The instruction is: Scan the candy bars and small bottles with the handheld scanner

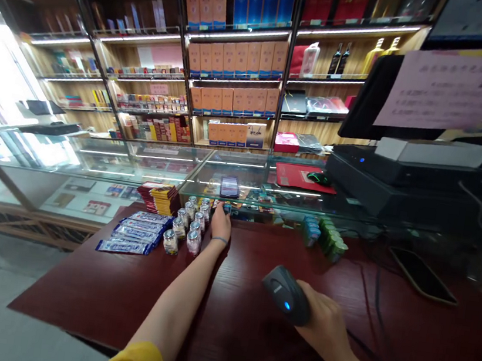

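My right hand (324,319) is wrapped round a dark barcode scanner (285,296) with a lit blue light, held over the dark red wooden table (244,323). My left hand (220,225) reaches forward to the table's far side, right beside several small glass jars (193,239) with silvery lids. Its fingers point away from me and are mostly hidden, so whether they hold anything does not show. Left of the jars lie blue and white packets (134,233) in a row. Behind these packets stand stacked red and yellow packs (158,198).
Glass display counters (211,170) run behind the table, with a small device with a lit screen (230,187) on top. Green cans (331,240) and blue cans (311,230) stand right of centre. A phone (422,275) and cables lie further right, below a monitor (371,97).
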A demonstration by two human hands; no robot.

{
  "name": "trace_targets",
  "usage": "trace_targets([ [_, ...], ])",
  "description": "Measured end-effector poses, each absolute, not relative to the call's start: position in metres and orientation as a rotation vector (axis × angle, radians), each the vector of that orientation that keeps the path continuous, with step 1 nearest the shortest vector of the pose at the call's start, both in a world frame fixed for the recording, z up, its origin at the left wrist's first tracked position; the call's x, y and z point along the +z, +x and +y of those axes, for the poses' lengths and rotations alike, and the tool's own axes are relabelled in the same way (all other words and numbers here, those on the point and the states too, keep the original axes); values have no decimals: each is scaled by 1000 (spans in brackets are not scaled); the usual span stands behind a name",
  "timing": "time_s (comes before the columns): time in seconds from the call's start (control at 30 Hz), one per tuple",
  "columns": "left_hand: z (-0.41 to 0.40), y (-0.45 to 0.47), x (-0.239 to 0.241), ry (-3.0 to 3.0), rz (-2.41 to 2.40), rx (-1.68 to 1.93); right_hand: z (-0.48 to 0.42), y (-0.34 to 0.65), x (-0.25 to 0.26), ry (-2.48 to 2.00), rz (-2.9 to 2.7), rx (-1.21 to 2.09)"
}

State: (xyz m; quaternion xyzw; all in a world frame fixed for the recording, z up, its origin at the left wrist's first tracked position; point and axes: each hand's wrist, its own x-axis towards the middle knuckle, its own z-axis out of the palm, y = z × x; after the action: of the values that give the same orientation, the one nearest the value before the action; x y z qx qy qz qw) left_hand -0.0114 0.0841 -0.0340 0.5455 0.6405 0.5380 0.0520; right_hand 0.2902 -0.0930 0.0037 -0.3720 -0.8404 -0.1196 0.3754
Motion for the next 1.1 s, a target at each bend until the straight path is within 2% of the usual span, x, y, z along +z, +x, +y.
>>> trace_targets([
  [0.6, 91, -16, -44, 1707, 1991, 1734, -90, 288, 3, -1019, -2136, -362],
  [0.8, 74, -14, -31, 1747, 1891, 1934, -88, 296, 3, -1152, -2068, -354],
  [0.93, 64, 13, -15, 1838, 1697, 1935, -87, 309, 5, -1296, -1933, -354],
  [1.1, 53, 89, -2, 1995, 1215, 1624, -87, 327, 7, -1440, -1731, -368],
])
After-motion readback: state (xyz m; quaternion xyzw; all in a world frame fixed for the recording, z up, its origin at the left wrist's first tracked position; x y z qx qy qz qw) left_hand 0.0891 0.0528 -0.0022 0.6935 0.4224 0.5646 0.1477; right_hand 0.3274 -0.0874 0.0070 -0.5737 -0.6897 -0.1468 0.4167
